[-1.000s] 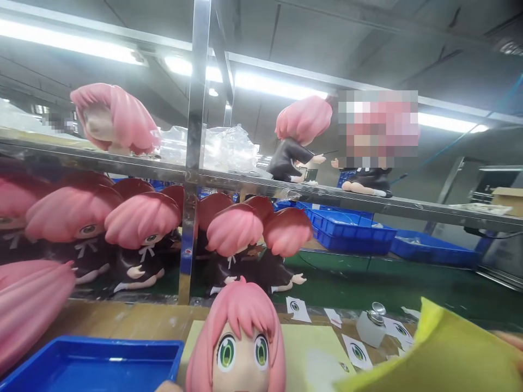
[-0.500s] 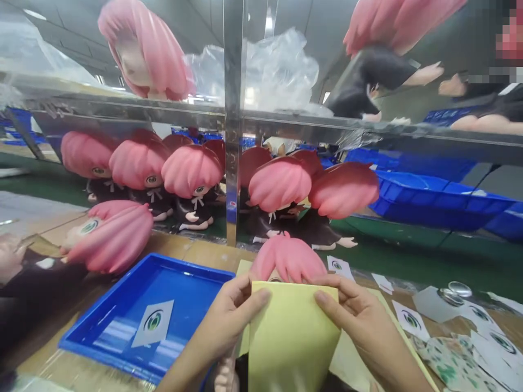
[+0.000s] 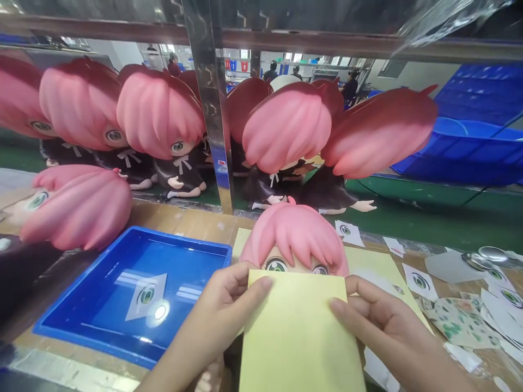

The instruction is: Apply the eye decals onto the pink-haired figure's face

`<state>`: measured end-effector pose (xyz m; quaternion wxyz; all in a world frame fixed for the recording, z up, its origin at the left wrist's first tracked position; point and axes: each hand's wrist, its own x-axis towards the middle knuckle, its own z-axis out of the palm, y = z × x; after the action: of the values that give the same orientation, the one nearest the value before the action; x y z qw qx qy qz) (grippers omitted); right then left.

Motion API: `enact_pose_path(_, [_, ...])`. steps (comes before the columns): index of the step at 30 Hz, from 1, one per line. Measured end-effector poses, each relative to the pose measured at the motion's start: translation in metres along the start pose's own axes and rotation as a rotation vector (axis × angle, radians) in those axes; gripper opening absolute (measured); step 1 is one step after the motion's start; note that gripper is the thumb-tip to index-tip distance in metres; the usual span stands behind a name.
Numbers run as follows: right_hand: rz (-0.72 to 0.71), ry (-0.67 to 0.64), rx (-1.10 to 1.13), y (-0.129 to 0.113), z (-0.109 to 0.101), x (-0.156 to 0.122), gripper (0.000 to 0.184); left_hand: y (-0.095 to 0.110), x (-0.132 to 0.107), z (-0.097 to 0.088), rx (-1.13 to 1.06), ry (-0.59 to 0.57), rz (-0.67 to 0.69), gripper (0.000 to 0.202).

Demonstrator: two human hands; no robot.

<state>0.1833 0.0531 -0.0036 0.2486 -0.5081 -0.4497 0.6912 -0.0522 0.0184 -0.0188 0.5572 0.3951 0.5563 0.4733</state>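
so we've got the yellow sheet pinched at its top corners by our left hand and right hand, held up right under the doll's eyes, which look done, and one eye sticker sits unused in the blue tray

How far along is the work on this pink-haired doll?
Done: both eyes show on the doll. In hand: the left hand and right hand press a yellow sheet against its face. Left: an eye sticker lies in the blue tray; more stickers lie at the right.
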Motion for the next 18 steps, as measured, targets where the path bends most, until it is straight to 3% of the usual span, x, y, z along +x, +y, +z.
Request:
enact_pose_path(5, [-0.044, 0.000, -0.159, 0.005, -0.004, 0.006, 0.069, 0.012, 0.001, 0.002, 0.222, -0.008, -0.090, 0.054])
enact_pose_path(10, [-0.064, 0.128, -0.168, 0.008, -0.005, 0.005, 0.072, 0.016, 0.005, 0.003, 0.127, -0.015, -0.176, 0.055])
enact_pose_path(13, [-0.083, 0.207, -0.144, 0.009, -0.002, 0.004, 0.068, 0.012, 0.007, 0.003, 0.108, -0.029, -0.172, 0.055])
enact_pose_path(18, [-0.132, 0.311, -0.312, 0.011, 0.001, 0.002, 0.062, 0.006, 0.007, 0.004, 0.214, -0.004, -0.127, 0.054])
